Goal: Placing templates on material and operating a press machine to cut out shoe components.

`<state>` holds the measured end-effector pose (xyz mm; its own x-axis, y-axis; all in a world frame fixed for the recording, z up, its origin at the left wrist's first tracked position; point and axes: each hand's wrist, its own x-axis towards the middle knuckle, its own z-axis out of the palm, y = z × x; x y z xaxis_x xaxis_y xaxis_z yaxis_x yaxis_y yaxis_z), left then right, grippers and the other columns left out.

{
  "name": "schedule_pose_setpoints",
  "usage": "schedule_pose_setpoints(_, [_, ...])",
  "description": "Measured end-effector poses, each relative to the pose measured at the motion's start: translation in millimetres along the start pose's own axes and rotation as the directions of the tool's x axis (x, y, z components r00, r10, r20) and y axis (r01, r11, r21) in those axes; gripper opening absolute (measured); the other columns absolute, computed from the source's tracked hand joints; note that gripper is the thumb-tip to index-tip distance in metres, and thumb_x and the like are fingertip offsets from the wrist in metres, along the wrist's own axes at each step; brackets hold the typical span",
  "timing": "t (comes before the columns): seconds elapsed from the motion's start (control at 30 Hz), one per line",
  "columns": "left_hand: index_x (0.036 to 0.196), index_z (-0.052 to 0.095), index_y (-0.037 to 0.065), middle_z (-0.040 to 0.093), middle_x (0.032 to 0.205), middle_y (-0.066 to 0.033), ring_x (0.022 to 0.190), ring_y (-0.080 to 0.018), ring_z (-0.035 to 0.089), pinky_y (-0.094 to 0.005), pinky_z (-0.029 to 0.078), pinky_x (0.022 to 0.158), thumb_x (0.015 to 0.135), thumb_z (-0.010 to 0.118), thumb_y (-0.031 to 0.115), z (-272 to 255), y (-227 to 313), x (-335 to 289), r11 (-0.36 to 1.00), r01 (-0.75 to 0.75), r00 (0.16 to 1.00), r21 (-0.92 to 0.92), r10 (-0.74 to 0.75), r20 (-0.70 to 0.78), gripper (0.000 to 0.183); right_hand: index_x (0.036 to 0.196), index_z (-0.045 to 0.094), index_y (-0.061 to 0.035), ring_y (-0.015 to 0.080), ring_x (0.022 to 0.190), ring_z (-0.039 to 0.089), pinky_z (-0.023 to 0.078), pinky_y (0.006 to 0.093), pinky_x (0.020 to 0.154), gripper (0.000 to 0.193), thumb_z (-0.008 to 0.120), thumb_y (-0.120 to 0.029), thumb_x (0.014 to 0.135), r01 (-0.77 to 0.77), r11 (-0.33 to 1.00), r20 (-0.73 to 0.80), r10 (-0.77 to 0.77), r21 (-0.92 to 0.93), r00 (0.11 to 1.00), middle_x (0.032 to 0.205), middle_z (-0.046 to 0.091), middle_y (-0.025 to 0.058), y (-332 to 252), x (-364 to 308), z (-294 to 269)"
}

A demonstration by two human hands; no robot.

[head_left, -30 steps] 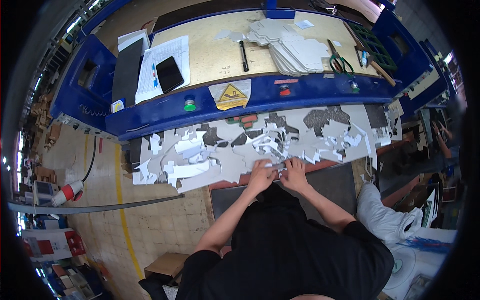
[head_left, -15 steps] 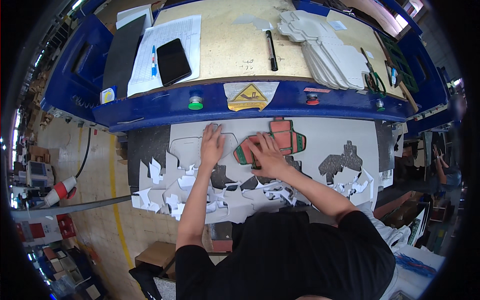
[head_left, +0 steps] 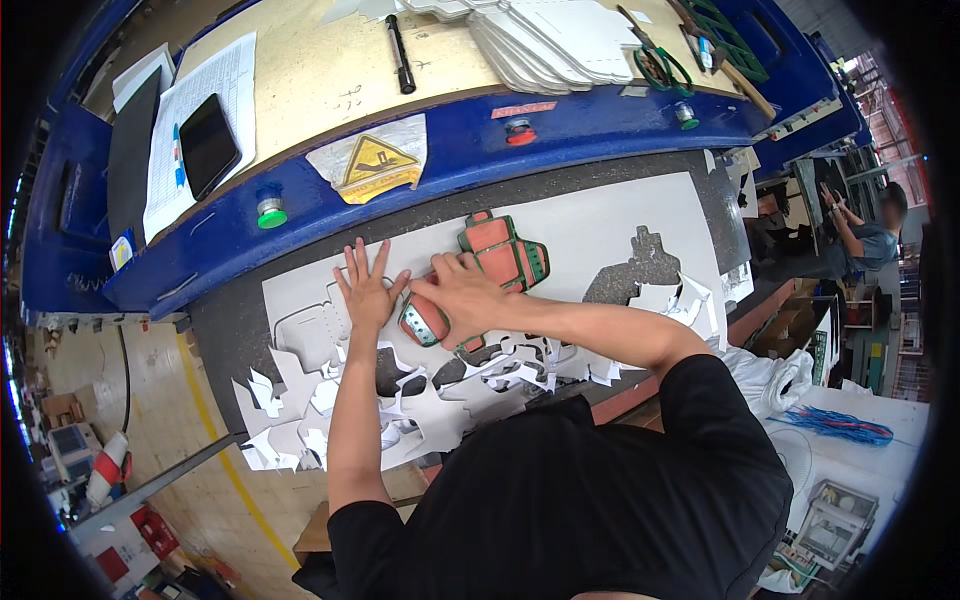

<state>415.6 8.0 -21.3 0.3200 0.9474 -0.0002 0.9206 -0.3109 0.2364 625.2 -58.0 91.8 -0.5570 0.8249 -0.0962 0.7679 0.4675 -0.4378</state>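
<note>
Left hand (head_left: 369,300) splayed wider, gripping nothing, near far edge of sheet (head_left: 610,222); right hand (head_left: 472,302) grasps red-green die (head_left: 500,264): likely stiff, hefty; grip rims.

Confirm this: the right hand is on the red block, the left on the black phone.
Wrong about the phone: the head view shows the left hand on the pale sheet. The right hand is indeed on the red block.

- We see matt, smooth card or paper in the white sheet (head_left: 625,210).
- The red block (head_left: 490,236) looks matt, like foam or rubber.
- We find glossy glass on the phone (head_left: 208,148).
- Blue beam (head_left: 455,150): painted metal, as we see it.
- Shirt (head_left: 590,480): matt cloth.
</note>
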Motion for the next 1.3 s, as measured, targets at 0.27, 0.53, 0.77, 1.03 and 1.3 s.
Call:
schedule_pose_setpoints(0.27, [0.154,0.030,0.038,0.008,0.166,-0.0100,0.153,-0.0315,0.002,-0.0616,-0.001,0.117,0.089,0.055,0.064,3,4,-5,0.998,0.048,0.994,-0.038,-0.044,0.100,0.074,0.131,0.043,-0.0089,0.0270,0.112,0.053,0.047,0.0437,0.098,0.092,0.090,-0.036,0.056,-0.107,0.899,-0.643,0.383,0.425,0.663,0.120,0.052,0.0150,47,-133,-77])
schedule_pose_setpoints(0.53, [0.153,0.032,0.038,0.007,0.166,-0.0112,0.153,-0.0329,0.002,-0.0631,0.000,0.117,0.088,0.057,0.064,1,9,0,0.998,0.066,0.994,-0.025,-0.063,0.092,0.074,0.127,0.054,-0.0120,0.0319,0.097,0.069,0.058,0.0485,0.082,0.082,0.037,-0.080,0.085,0.162,-0.191,0.124,0.928,0.968,0.352,0.111,0.066,0.0165,159,-252,-79])
schedule_pose_setpoints(0.77, [0.130,0.063,0.013,0.034,0.155,-0.0227,0.148,-0.0407,0.021,-0.0590,0.014,0.118,0.091,0.063,0.030,5,100,5,0.982,0.141,0.981,-0.129,-0.156,-0.113,0.043,0.127,0.058,-0.0037,0.0355,0.089,0.070,0.059,0.0497,0.080,0.090,0.032,-0.079,0.084,-0.282,-0.587,0.644,0.612,0.759,0.459,0.111,0.066,0.0221,242,-290,-56])
schedule_pose_setpoints(1.03, [0.143,0.051,0.015,0.023,0.160,-0.0211,0.150,-0.0404,0.016,-0.0588,0.015,0.118,0.078,0.081,0.023,25,276,43,0.928,-0.099,0.992,-0.359,0.119,0.034,0.072,0.091,0.060,0.0008,0.0273,0.066,0.070,0.060,0.0460,0.070,0.050,0.071,-0.048,0.087,-0.772,0.105,0.591,0.582,0.627,0.559,0.085,0.069,0.0168,325,-337,-62])
schedule_pose_setpoints(1.3, [0.140,0.056,0.019,0.027,0.159,-0.0197,0.150,-0.0384,0.018,-0.0535,0.013,0.120,0.067,0.088,0.026,66,301,66,0.902,-0.120,0.988,-0.414,0.149,0.037,0.080,0.098,0.064,-0.0076,0.0338,0.092,0.065,0.051,0.0432,0.078,0.038,0.080,-0.033,0.075,-0.559,0.776,-0.199,0.621,0.293,0.758,0.097,0.065,0.0124,378,-349,-61])
